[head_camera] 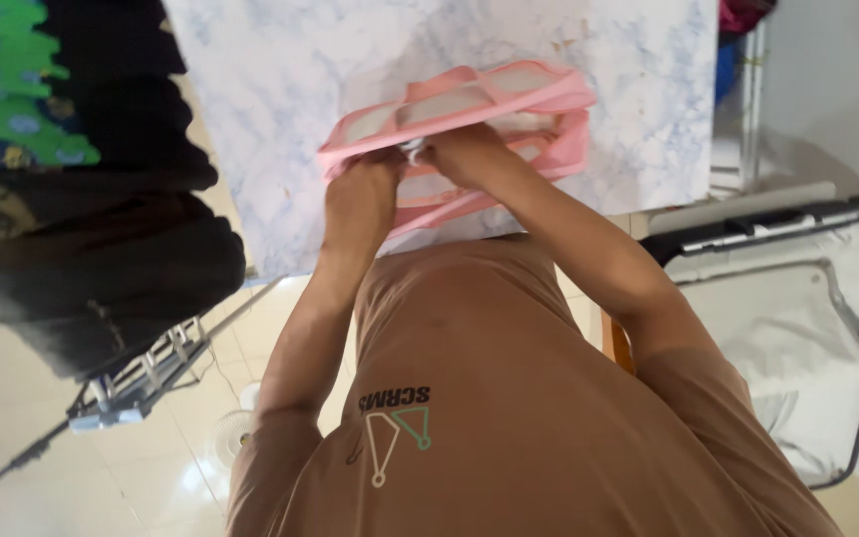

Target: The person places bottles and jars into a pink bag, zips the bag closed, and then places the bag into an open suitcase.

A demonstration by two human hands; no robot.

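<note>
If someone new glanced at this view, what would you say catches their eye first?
Most striking is the pink mesh-panelled fabric bag on the marble-patterned table, at top centre. Both hands meet at its near edge: the left hand and the right hand grip it side by side. To the right, an open grey suitcase lies on the floor; dark garments hang at left.

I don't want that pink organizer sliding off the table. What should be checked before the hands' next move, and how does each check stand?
1. Left hand grips pink mesh-panelled organizer: ok.
2. Right hand on the organizer: ok.
3. Organizer supported by marble-patterned table: ok.
4. Small white piece between the hands, what it is: cannot tell.
5. Organizer's contents: cannot tell.
</note>
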